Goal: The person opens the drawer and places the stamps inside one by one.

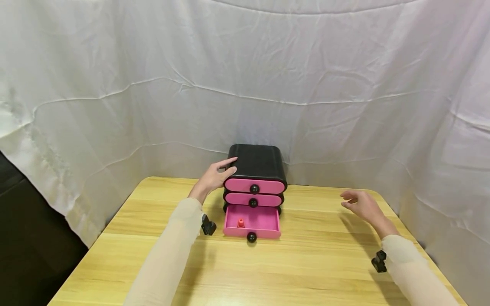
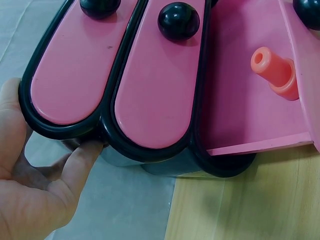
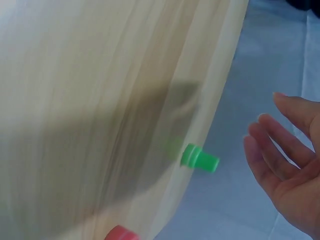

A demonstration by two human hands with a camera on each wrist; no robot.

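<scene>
A small black cabinet [image 1: 256,163] with three pink drawers stands at the back middle of the wooden table [image 1: 306,263]. Its bottom drawer [image 1: 264,221] is pulled out and holds a small orange-red peg [image 1: 240,222], upright [image 2: 275,72]. My left hand [image 1: 214,176] rests on the cabinet's upper left corner, fingers fairly straight against the black rim [image 2: 107,125]. My right hand [image 1: 360,205] hovers open and empty above the table at the right. In the right wrist view a green peg [image 3: 199,159] lies by the table edge near that hand [image 3: 285,175].
White cloth [image 1: 115,85] hangs behind and to both sides of the table. A red piece [image 3: 120,234] shows at the bottom of the right wrist view. The two upper drawers are closed, each with a black knob [image 2: 178,20].
</scene>
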